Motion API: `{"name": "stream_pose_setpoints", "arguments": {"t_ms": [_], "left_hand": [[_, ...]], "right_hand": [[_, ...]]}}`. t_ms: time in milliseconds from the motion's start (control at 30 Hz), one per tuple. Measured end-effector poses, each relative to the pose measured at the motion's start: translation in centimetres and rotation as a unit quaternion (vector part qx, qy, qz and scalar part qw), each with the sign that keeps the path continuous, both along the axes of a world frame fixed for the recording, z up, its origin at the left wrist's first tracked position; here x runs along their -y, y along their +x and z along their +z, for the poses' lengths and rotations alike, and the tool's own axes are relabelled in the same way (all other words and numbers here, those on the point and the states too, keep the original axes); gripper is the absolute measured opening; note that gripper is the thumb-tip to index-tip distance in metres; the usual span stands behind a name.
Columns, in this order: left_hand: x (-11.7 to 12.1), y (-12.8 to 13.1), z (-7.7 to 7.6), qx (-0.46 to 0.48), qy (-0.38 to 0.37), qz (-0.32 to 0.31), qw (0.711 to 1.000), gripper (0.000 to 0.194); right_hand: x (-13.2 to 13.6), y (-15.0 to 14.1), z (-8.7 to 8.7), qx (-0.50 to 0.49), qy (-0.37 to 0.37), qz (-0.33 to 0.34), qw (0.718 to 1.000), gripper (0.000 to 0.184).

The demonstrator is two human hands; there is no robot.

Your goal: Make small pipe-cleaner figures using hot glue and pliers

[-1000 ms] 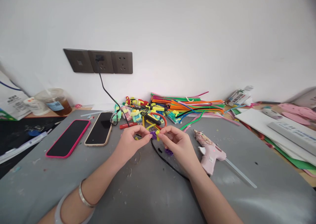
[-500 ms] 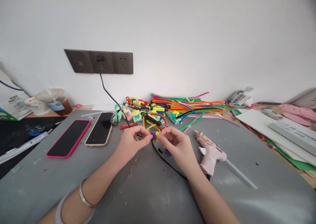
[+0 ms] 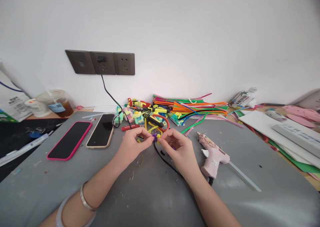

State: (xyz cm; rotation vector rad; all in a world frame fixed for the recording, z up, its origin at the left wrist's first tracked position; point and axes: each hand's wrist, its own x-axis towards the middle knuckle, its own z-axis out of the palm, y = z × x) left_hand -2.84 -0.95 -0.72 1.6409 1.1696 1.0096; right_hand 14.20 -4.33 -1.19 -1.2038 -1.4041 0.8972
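Note:
Between my two hands is a small twisted piece of purple and yellow pipe cleaner [image 3: 155, 137]. My left hand [image 3: 136, 141] pinches its purple side between thumb and forefinger. On the yellow side, the thumb and forefinger of my right hand [image 3: 177, 146] are pressed together. Part of the piece is hidden by the fingertips. Another bit of purple shows on the table, mostly covered by my right hand. A pink glue gun [image 3: 213, 157] lies to the right with a clear glue stick [image 3: 245, 176] poking out of its back.
Behind my hands lie bundled pipe cleaners [image 3: 195, 103], black-handled pliers [image 3: 152, 119] and several fuzzy finished pieces. Two phones [image 3: 70, 140] rest at left near a drink cup [image 3: 58, 103]. A black cord [image 3: 168, 163] crosses the grey mat [image 3: 140, 200]. Papers [image 3: 265, 122] are stacked at right.
My right hand has shifted slightly left and turned a little, uncovering more of the glue gun's grip and cord end. My left hand has stayed nearly still, and both keep their pinch.

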Motion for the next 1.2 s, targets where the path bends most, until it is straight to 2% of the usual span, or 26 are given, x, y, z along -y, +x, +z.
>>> {"name": "stream_pose_setpoints", "arguments": {"t_ms": [367,600,1200], "left_hand": [[-0.01,0.04,0.02,0.009,-0.008,-0.010,1.000,0.017],[-0.05,0.05,0.17,0.010,-0.005,0.000,1.000,0.018],[0.02,-0.08,-0.04,-0.013,0.000,-0.003,1.000,0.017]], "right_hand": [[0.08,0.05,-0.17,0.008,0.027,-0.006,1.000,0.016],[0.16,0.17,-0.16,0.002,0.015,-0.032,0.999,0.019],[0.15,0.06,-0.12,0.016,0.038,-0.008,0.999,0.011]]}}
